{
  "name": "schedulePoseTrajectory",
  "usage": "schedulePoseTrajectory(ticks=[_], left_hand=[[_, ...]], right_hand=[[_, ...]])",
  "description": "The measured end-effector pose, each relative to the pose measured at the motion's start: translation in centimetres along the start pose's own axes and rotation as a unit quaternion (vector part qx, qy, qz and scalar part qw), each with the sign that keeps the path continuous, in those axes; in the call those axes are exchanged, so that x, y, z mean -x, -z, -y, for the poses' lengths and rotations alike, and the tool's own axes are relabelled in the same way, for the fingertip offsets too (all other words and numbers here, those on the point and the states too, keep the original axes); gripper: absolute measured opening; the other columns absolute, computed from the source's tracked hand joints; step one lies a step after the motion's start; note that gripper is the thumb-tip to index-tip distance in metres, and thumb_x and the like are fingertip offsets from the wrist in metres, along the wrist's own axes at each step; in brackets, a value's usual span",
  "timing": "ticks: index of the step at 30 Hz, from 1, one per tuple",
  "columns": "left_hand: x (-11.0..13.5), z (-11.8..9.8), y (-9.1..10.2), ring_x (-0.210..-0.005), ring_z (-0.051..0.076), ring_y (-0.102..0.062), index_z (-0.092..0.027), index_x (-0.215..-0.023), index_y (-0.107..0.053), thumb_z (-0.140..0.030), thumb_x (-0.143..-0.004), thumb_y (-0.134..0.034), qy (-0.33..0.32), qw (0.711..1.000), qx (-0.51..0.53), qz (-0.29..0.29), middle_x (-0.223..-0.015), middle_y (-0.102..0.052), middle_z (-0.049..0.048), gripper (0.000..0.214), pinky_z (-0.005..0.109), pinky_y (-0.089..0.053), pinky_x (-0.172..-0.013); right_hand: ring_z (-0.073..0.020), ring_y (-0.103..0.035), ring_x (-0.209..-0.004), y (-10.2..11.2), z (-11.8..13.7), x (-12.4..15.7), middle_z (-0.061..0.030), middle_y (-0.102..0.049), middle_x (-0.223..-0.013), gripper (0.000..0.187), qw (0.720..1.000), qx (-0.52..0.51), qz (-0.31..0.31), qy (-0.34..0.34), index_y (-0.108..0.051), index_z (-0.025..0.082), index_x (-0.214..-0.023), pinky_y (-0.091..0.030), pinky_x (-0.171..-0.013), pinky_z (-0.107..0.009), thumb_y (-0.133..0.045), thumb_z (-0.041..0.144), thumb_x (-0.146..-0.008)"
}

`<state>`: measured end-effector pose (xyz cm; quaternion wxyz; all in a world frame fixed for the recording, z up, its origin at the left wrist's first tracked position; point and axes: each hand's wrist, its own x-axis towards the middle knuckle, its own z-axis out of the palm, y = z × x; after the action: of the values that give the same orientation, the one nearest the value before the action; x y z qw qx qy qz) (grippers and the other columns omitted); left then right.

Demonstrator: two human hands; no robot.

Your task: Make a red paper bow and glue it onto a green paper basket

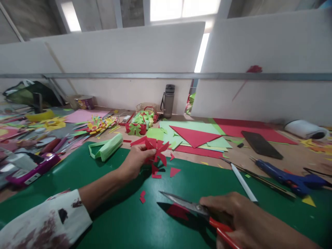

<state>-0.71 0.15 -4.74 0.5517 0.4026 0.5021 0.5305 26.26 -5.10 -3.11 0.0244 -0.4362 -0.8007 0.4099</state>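
Pinched in the fingers of my left hand (138,157) is a red paper flower (161,152) with pointed petals, raised above the green mat (111,214). My right hand (241,214) grips red-handled scissors (192,206) at the lower right. Their blades look closed and point left over the mat, apart from the flower. Small red paper scraps (175,172) lie beneath and beside the flower. Another red piece (178,211) rests under the scissor blades.
Behind the mat lie red paper sheets (195,135), a dark phone (261,144) and a basket of green cuttings (136,128). A blue glue gun (287,176) sits right, a green paper roll (110,147) left. A grey bottle (169,101) stands by the wall.
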Motion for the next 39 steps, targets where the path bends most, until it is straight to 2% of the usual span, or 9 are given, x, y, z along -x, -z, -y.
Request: schedulePoseTrajectory(ticks=[3,7,9,11,14,18,25,31,39], left_hand=[[-0.2,0.3,0.0,-0.054,0.014,-0.062,-0.013,-0.075,-0.062,-0.014,-0.074,-0.066,0.025,0.999,0.024,0.015,-0.067,-0.065,0.0043,0.004,0.025,-0.051,-0.05],[0.1,0.0,0.1,-0.056,0.012,-0.06,-0.011,-0.078,-0.065,-0.015,-0.072,-0.071,-0.018,0.999,0.036,0.019,-0.068,-0.066,0.0041,0.009,0.022,-0.051,-0.051],[0.3,-0.4,0.1,-0.055,0.012,-0.06,-0.011,-0.079,-0.065,-0.014,-0.071,-0.072,-0.024,0.997,0.072,-0.005,-0.069,-0.066,0.0025,0.011,0.022,-0.051,-0.05],[0.5,-0.7,0.1,-0.054,0.011,-0.059,-0.013,-0.078,-0.063,-0.012,-0.071,-0.07,-0.015,0.994,0.101,-0.028,-0.066,-0.064,-0.0001,0.009,0.022,-0.051,-0.048],[1.1,-0.8,-0.2,-0.052,0.011,-0.059,-0.013,-0.078,-0.061,-0.01,-0.074,-0.066,0.0,0.994,0.109,-0.021,-0.065,-0.063,0.0,0.006,0.022,-0.051,-0.046],[2.0,-0.8,-0.4,-0.056,0.012,-0.06,-0.012,-0.082,-0.063,-0.011,-0.075,-0.066,-0.002,0.993,0.115,0.018,-0.071,-0.066,0.003,0.009,0.022,-0.052,-0.049],[1.9,-0.7,-0.2,-0.053,0.013,-0.059,-0.011,-0.077,-0.062,-0.008,-0.075,-0.063,0.005,0.992,0.128,-0.006,-0.065,-0.063,0.003,0.004,0.023,-0.052,-0.046],[2.0,-0.5,-0.4,-0.053,0.012,-0.059,-0.013,-0.08,-0.062,-0.009,-0.074,-0.064,0.002,0.992,0.128,0.022,-0.066,-0.063,0.0025,0.007,0.022,-0.05,-0.044],[2.1,0.2,-0.2,-0.054,0.012,-0.058,-0.013,-0.079,-0.065,-0.021,-0.067,-0.073,0.035,0.989,0.062,0.126,-0.066,-0.064,0.0038,0.017,0.022,-0.048,-0.048]], right_hand=[[-0.009,-0.047,-0.053,-0.7,1.4,0.1,0.0068,-0.06,-0.062,0.008,0.998,0.06,0.01,0.029,-0.056,0.02,-0.068,-0.026,-0.046,-0.02,-0.056,0.012,-0.067],[-0.0107,-0.051,-0.054,-0.6,1.4,-0.2,0.0062,-0.061,-0.061,0.009,0.993,0.114,-0.03,0.025,-0.055,0.021,-0.067,-0.029,-0.049,-0.02,-0.059,0.013,-0.066],[-0.0159,-0.059,-0.063,-0.1,0.6,-0.5,0.0023,-0.067,-0.071,0.01,0.984,0.148,-0.095,0.004,-0.06,0.023,-0.08,-0.037,-0.055,-0.022,-0.059,0.018,-0.07],[-0.0242,-0.065,-0.08,0.4,-0.5,-0.8,-0.0068,-0.071,-0.094,0.033,0.959,0.212,-0.186,-0.02,-0.059,0.022,-0.109,-0.044,-0.066,-0.029,-0.056,0.025,-0.076],[-0.0318,-0.065,-0.094,0.7,-1.7,-1.4,-0.0159,-0.066,-0.113,0.048,0.917,0.31,-0.238,-0.079,-0.049,0.016,-0.129,-0.047,-0.072,-0.037,-0.049,0.026,-0.082],[-0.0318,-0.067,-0.09,0.3,-1.8,-2.3,-0.0154,-0.069,-0.104,0.038,0.88,0.398,-0.218,-0.139,-0.053,0.015,-0.123,-0.044,-0.065,-0.034,-0.046,0.022,-0.086],[-0.0309,-0.067,-0.088,0.0,-1.1,-3.1,-0.0138,-0.068,-0.101,0.03,0.867,0.416,-0.206,-0.183,-0.054,0.016,-0.117,-0.038,-0.059,-0.032,-0.045,0.028,-0.092],[-0.0329,-0.067,-0.085,0.2,-1.7,-3.3,-0.0134,-0.068,-0.102,0.029,0.865,0.421,-0.199,-0.189,-0.056,0.016,-0.115,-0.039,-0.058,-0.034,-0.045,0.029,-0.091],[-0.035,-0.067,-0.093,1.4,-2.4,-2.4,-0.0134,-0.07,-0.103,0.03,0.889,0.392,-0.166,-0.172,-0.063,0.018,-0.113,-0.047,-0.069,-0.04,-0.054,0.028,-0.086]])
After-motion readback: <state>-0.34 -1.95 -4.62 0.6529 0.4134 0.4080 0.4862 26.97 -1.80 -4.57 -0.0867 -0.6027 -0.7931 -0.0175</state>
